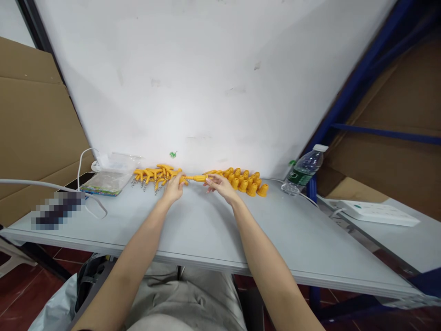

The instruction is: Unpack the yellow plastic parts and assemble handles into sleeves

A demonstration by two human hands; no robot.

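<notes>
A slim yellow plastic stick with a ridged section (198,178) lies crosswise between my two hands, above the table. My left hand (175,187) is closed on its left end, next to a heap of yellow branched pieces (156,173) with screws among them. At the right end, my right hand (222,185) pinches the stick between thumb and fingers. Just beyond that hand stand several yellow cup-shaped pieces (243,185) in rows. More slim yellow pieces lie behind the right hand, partly covered by it.
The grey table (206,230) meets a white panel (206,92) at the back. To the left are a clear plastic bag (108,177), a white cable (41,183) and a cardboard box (31,119). On the right stand a water bottle (305,170) and a white power strip (382,214).
</notes>
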